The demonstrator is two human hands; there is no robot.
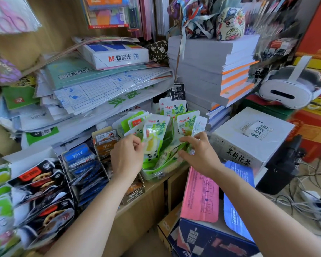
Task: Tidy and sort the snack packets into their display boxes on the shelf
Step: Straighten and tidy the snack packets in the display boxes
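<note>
Green snack packets (156, 140) stand upright, fanned in their clear tray (152, 178), between my hands. My left hand (127, 154) pinches one packet's edge; my right hand (198, 153) curls its fingers on the right bunch.

Bright, even light; edges blurred and warped.

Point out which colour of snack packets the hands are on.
The green panda packets, rightmost in the row: the left hand and right hand both pinch them. The black packets, blue packets and orange packets lie farther left, unheld.
</note>
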